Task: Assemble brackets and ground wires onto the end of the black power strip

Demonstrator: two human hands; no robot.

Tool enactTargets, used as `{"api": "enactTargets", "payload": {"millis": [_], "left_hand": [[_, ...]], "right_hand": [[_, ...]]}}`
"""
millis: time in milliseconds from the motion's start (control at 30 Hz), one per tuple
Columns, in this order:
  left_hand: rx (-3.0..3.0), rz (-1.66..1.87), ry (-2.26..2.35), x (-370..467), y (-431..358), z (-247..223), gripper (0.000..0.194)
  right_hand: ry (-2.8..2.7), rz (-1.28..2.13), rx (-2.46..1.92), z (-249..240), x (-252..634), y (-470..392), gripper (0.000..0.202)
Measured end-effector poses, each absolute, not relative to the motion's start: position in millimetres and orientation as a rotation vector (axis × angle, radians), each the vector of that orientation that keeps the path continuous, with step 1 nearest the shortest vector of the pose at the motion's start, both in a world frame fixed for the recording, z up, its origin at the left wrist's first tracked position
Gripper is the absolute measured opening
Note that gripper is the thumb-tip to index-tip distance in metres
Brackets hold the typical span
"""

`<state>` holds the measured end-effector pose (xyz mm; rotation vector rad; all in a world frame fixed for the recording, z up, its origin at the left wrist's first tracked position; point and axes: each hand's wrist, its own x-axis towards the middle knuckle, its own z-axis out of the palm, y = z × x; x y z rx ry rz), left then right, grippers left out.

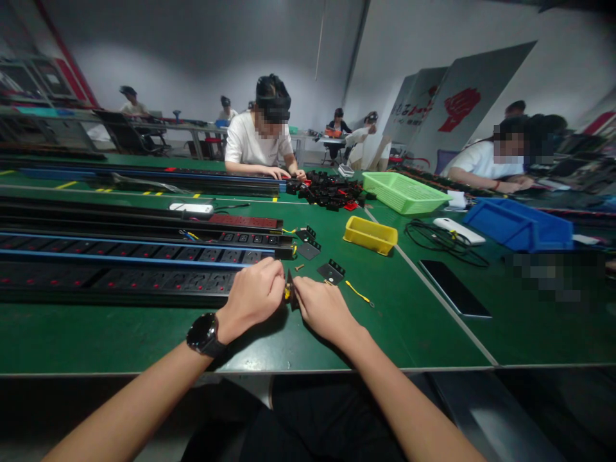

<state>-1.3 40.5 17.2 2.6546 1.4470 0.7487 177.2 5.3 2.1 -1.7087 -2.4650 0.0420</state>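
My left hand (256, 292), with a black watch at the wrist, is closed at the right end of the nearest black socket strip (173, 282). My right hand (323, 307) is closed on a small dark end plate (291, 292), held upright at the strip's end. A bit of yellow shows between the plate and the strip. What my left fingers grip is hidden. Just beyond lie a screw (299, 267), a black bracket (331, 271) and a yellow wire (359, 293). More brackets (308, 249) rest by the ends of the farther strips.
Past my hands stand a yellow bin (370, 235), a green basket (404, 192) and a blue bin (520, 224). A black cable (447, 244) and a dark tablet (455, 287) lie right. Across the table, a person (260, 138) works beside a pile of black parts (332, 190).
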Motion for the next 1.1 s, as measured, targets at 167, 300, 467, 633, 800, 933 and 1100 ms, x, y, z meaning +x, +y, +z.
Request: {"api": "enactTargets", "payload": {"millis": [167, 300, 467, 633, 800, 933, 1100], "left_hand": [[2.789, 0.765, 1.287, 1.2, 36.7, 21.4, 0.032], [2.860, 0.676, 1.159, -0.2, 39.3, 21.6, 0.060], [2.888, 0.575, 1.150, -1.4, 41.8, 18.3, 0.070], [2.869, 0.574, 1.138, -0.9, 42.0, 17.3, 0.057], [2.881, 0.568, 1.139, -0.4, 42.3, 17.3, 0.054], [2.896, 0.561, 1.145, -0.4, 43.0, 16.4, 0.053], [2.882, 0.578, 1.157, 0.3, 43.4, 16.7, 0.048]], "right_hand": [[-2.467, 0.117, -1.756, 5.7, 177.0, 5.5, 0.024], [-2.463, 0.147, -1.744, 7.5, 180.9, 6.4, 0.019], [-2.487, 0.152, -1.687, 6.6, 187.9, 10.1, 0.021], [-2.492, 0.210, -1.643, 4.8, 191.9, 13.5, 0.028], [-2.486, 0.215, -1.623, 3.9, 192.3, 13.6, 0.030], [-2.490, 0.194, -1.634, 3.2, 191.4, 12.9, 0.031], [-2.500, 0.196, -1.657, 4.0, 189.2, 11.4, 0.029]]}}
